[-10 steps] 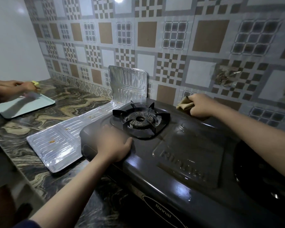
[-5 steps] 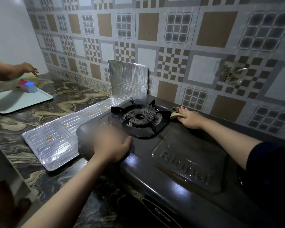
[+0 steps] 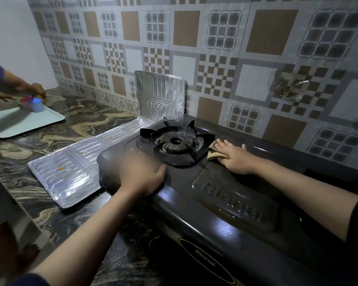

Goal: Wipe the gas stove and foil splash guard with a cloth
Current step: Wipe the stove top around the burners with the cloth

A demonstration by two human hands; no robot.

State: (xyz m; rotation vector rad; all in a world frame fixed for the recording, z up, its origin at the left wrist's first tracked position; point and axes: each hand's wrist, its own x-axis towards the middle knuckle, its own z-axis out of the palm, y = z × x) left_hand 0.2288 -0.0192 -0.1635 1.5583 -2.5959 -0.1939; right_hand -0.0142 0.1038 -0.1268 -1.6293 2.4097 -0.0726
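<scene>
On the swirled marble counter [image 3: 70, 124] below patterned tiles, the right hand [image 3: 235, 157], fingers flat, has slid the tan cloth [image 3: 213, 151] down against the burner grate [image 3: 177, 141] of the glossy black gas stove [image 3: 225, 203]. The left hand [image 3: 142, 174] stays spread, bracing its corner beside the orange-spotted foil splash guard [image 3: 70, 174].

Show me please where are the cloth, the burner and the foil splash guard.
cloth [image 3: 213, 152], head view, on the tan fold that shows left of the right hand.
burner [image 3: 177, 142], head view, on the ribbed ring round its middle hole.
foil splash guard [image 3: 159, 96], head view, on its upright panel against the wall.
</scene>
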